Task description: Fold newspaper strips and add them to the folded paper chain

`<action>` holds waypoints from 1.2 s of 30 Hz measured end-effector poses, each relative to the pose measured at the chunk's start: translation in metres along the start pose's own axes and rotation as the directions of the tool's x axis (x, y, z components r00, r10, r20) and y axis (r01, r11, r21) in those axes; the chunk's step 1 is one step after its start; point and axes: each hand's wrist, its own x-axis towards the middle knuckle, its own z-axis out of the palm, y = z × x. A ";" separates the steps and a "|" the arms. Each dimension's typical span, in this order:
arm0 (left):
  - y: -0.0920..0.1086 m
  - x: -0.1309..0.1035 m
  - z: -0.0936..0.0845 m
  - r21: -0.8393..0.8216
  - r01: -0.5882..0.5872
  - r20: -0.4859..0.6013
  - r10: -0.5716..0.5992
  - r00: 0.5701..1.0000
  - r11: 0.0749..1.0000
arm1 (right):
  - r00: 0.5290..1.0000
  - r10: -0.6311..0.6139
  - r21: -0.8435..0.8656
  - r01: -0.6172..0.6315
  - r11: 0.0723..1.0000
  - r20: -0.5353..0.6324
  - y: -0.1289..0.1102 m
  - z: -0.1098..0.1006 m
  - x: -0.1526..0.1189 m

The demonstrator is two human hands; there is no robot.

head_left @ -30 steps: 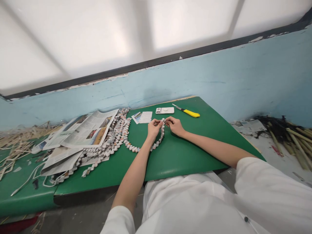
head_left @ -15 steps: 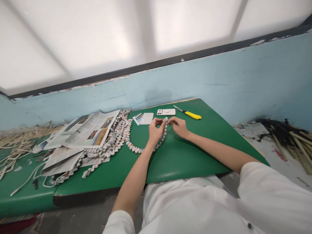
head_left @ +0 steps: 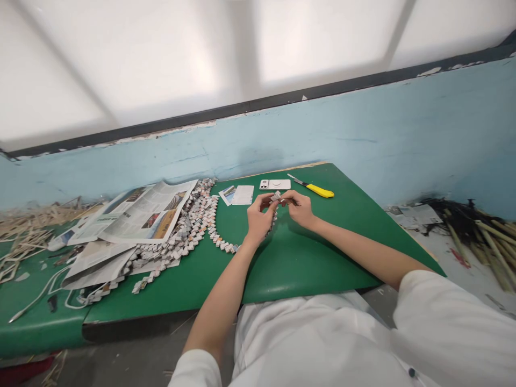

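A zigzag chain of folded newspaper (head_left: pixel 220 243) curves over the green tabletop (head_left: pixel 306 269) and rises to my hands. My left hand (head_left: pixel 259 214) pinches the chain near its end, thumb and fingers closed on it. Close beside it, my right hand (head_left: pixel 299 206) has its fingertips pressed together at the same folded end. The small piece between the fingertips is partly hidden, so I cannot tell whether it is a separate strip. More of the chain lies heaped (head_left: pixel 193 226) at the left, partly under newspaper sheets (head_left: pixel 149 215).
Behind my hands lie a white phone (head_left: pixel 274 185), a yellow-handled cutter (head_left: pixel 320 191) and two small paper pieces (head_left: pixel 243 195). A white cable (head_left: pixel 38 302) and thin strips (head_left: pixel 24 244) are at the left. Bamboo poles (head_left: pixel 494 250) lie on the floor at the right.
My right hand has turned slightly and sits a little further right, with its fingertips still at the chain's end. My left hand keeps its pinch. The view has shifted slightly.
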 end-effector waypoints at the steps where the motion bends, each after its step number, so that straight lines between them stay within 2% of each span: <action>1: -0.001 0.000 0.000 0.002 0.003 -0.001 -0.003 1.000 1.000 | 1.000 -0.014 0.003 0.014 1.000 0.006 0.001 -0.001 0.000; 4: -0.005 0.001 -0.002 0.025 -0.014 0.006 0.014 1.000 1.000 | 0.997 -0.062 0.008 0.062 0.998 0.034 0.004 -0.004 0.002; 7: -0.008 0.003 -0.005 0.078 -0.083 0.045 0.079 0.996 0.993 | 0.989 -0.135 0.036 0.133 0.990 0.053 0.006 -0.005 0.003; 12: -0.010 0.003 -0.006 0.084 -0.118 0.072 0.112 0.991 0.989 | 0.984 -0.180 0.077 0.178 0.981 0.014 0.003 -0.003 0.003; 17: -0.013 0.003 -0.001 0.009 -0.072 0.023 0.071 0.997 0.997 | 0.994 -0.091 0.049 0.093 0.994 -0.055 -0.004 0.002 0.004; 25: -0.022 0.003 0.006 -0.112 -0.005 -0.076 -0.003 0.997 0.994 | 0.995 0.023 0.048 -0.018 0.999 -0.094 -0.005 0.009 0.002; 31: -0.028 0.003 0.006 -0.131 0.011 -0.049 -0.017 0.999 0.991 | 0.996 0.051 0.033 -0.048 0.998 -0.069 0.001 0.011 -0.002; 36: -0.025 0.004 0.004 -0.118 0.035 -0.031 -0.039 0.999 0.992 | 0.997 0.069 0.067 -0.067 0.996 -0.034 0.006 0.011 -0.004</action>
